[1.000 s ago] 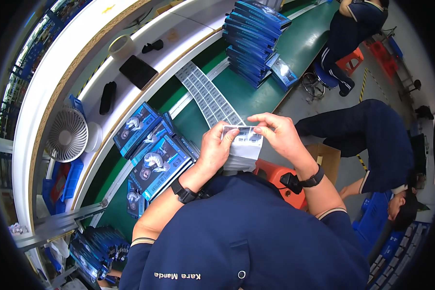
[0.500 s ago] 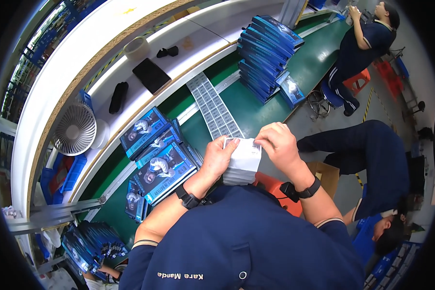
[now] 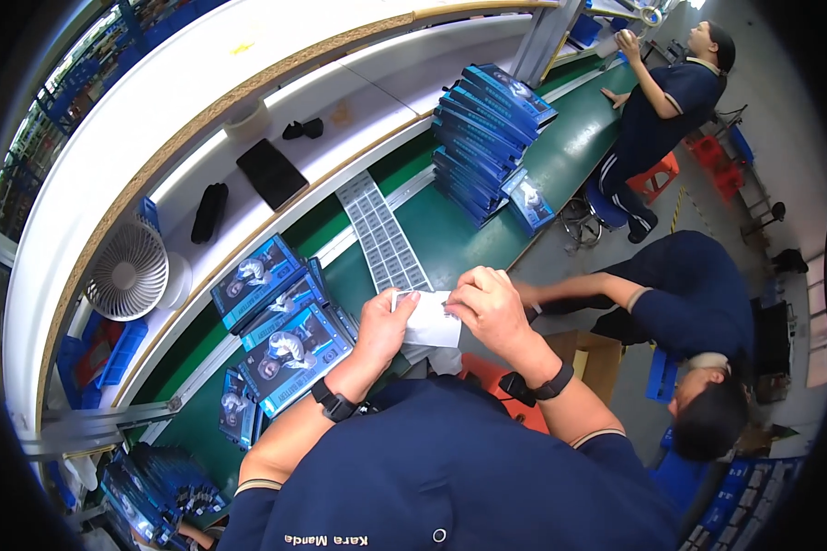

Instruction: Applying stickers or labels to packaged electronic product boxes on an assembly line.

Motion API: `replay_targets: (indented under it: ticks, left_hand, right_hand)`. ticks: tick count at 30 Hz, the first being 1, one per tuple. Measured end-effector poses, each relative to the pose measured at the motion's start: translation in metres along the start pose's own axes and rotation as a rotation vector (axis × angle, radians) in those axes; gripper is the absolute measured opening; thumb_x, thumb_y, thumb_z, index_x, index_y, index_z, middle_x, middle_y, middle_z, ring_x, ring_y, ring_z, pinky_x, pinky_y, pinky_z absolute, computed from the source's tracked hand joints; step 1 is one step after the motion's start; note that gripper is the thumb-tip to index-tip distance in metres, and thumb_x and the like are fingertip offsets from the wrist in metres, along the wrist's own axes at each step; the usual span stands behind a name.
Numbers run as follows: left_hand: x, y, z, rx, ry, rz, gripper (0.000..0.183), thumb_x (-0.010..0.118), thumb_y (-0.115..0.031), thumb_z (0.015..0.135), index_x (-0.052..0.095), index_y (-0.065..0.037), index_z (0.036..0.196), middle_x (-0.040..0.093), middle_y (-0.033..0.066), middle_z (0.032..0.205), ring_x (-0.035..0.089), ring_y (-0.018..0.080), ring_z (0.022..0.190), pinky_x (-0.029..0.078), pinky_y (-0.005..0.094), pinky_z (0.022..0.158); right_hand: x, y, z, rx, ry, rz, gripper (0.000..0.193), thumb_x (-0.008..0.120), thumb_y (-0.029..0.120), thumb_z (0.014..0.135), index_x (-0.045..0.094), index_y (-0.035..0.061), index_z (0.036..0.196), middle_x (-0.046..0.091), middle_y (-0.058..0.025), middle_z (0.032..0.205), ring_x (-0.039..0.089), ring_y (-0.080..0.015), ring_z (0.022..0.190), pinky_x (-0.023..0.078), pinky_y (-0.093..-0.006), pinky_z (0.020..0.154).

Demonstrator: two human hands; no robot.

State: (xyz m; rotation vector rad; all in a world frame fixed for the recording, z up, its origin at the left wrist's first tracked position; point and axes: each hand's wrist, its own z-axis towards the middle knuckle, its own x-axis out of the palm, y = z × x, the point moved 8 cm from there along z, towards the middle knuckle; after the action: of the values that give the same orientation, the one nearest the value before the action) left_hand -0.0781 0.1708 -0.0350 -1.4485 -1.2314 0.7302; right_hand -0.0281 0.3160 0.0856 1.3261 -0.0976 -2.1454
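Note:
In front of my body I hold a white label strip [image 3: 435,323] in both hands. My left hand [image 3: 383,323] is closed on its left edge, with the thumb lying over the top corner. My right hand [image 3: 487,305] pinches at its upper right edge, and the fingertips hide what exactly they grip there. Just beyond my hands, a long sheet of printed grey labels [image 3: 384,241] lies across the green bench [image 3: 464,241]. To the left of my left hand, a blue picture box [image 3: 294,356] lies on a pile of similar boxes.
A tall, leaning stack of blue boxes [image 3: 487,133] stands further along the bench. The white shelf holds a black tablet [image 3: 272,174], a black case [image 3: 209,213] and a white fan [image 3: 129,274]. At right, a co-worker [image 3: 685,312] bends beside an open carton [image 3: 590,363]; another person [image 3: 666,110] stands behind.
The strip's face has turned and its hanging lower part shows less. My right hand has drawn slightly closer to the left. The bending co-worker's arm now reaches toward the bench.

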Motion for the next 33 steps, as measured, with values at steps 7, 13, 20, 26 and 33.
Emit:
replay_targets:
  ticks: [7, 13, 20, 26, 33]
  left_hand:
    - [0.002, -0.015, 0.002, 0.106, 0.013, 0.321, 0.022, 0.062, -0.022, 0.099, 0.061, -0.003, 0.088, 0.063, -0.0003, 0.077, 0.052, 0.0053, 0.070, 0.044, 0.0250, 0.064]
    - [0.009, -0.043, -0.012, 0.317, -0.020, 0.373, 0.021, 0.062, -0.022, 0.097, 0.062, -0.002, 0.089, 0.061, 0.0052, 0.069, 0.055, 0.0121, 0.064, 0.045, 0.0317, 0.060]
    - [-0.003, -0.024, -0.004, 0.296, -0.092, 0.346, 0.027, 0.064, -0.026, 0.095, 0.064, -0.001, 0.084, 0.060, 0.0157, 0.064, 0.058, 0.0203, 0.057, 0.045, 0.0371, 0.056]
    - [0.003, -0.031, -0.006, 0.264, -0.074, 0.404, 0.035, 0.063, -0.033, 0.095, 0.067, -0.002, 0.081, 0.064, 0.0173, 0.066, 0.069, 0.0282, 0.063, 0.047, 0.0380, 0.056]
    - [0.012, -0.018, -0.004, 0.244, 0.049, 0.632, 0.024, 0.066, -0.025, 0.096, 0.073, -0.004, 0.092, 0.065, 0.0090, 0.065, 0.057, 0.0063, 0.061, 0.047, 0.0309, 0.057]
  right_hand:
    - [-0.019, -0.017, 0.019, 0.342, -0.086, 0.319, 0.046, 0.074, -0.001, 0.077, 0.063, 0.0105, 0.120, 0.059, -0.0129, 0.108, 0.062, -0.0218, 0.081, 0.053, -0.0324, 0.073]
    - [0.008, 0.012, 0.020, -0.004, 0.006, -0.056, 0.040, 0.074, 0.007, 0.076, 0.067, 0.0097, 0.115, 0.066, -0.0019, 0.081, 0.059, -0.0220, 0.074, 0.046, -0.0343, 0.072]
    - [-0.013, 0.026, 0.021, 0.016, -0.110, 0.020, 0.030, 0.076, 0.003, 0.075, 0.070, 0.0072, 0.103, 0.066, -0.0051, 0.079, 0.062, -0.0211, 0.072, 0.048, -0.0320, 0.070]
    - [-0.037, -0.008, 0.034, 0.361, -0.172, 0.443, 0.061, 0.069, -0.009, 0.077, 0.055, 0.0067, 0.135, 0.061, -0.0093, 0.113, 0.063, -0.0139, 0.083, 0.051, -0.0280, 0.084]
    - [0.024, 0.000, 0.042, 0.235, 0.268, 0.534, 0.072, 0.067, -0.011, 0.075, 0.050, 0.0111, 0.142, 0.061, -0.0119, 0.120, 0.067, -0.0183, 0.087, 0.055, -0.0329, 0.082]
